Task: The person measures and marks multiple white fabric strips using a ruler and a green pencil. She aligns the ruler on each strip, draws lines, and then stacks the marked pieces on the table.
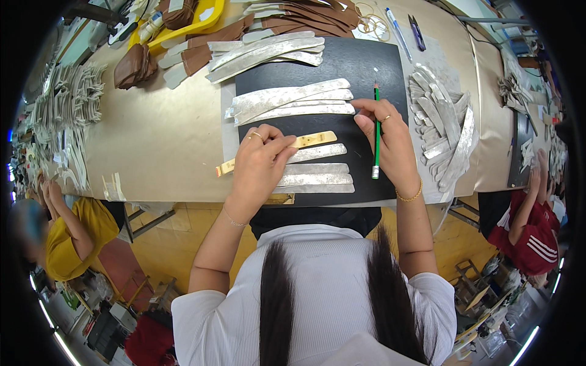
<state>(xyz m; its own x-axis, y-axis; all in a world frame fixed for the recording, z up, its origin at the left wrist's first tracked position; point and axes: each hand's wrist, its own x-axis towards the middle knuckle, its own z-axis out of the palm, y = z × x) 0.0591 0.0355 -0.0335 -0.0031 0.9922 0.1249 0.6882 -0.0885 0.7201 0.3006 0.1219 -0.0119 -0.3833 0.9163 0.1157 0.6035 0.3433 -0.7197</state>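
Note:
My left hand (pixel 261 160) pinches a flat yellow strip (pixel 316 139), which lies slantwise over pale, grey-mottled strips (pixel 314 180) on a black board (pixel 366 61). A green pencil (pixel 376 137) with a white eraser end is tucked between the fingers of my right hand (pixel 390 140), its tip pointing away from me. The thumb and forefinger of that hand are by the right ends of a fanned group of mottled strips (pixel 293 100). Where my left hand covers the strips, their left ends are hidden.
More mottled strips lie at the board's far edge (pixel 268 55) and in a heap (pixel 442 125) to its right. Brown pieces (pixel 305 18), a yellow tray (pixel 201 27), a pen (pixel 398 33) and thread snips (pixel 417 32) are farther back. Other people sit at both sides.

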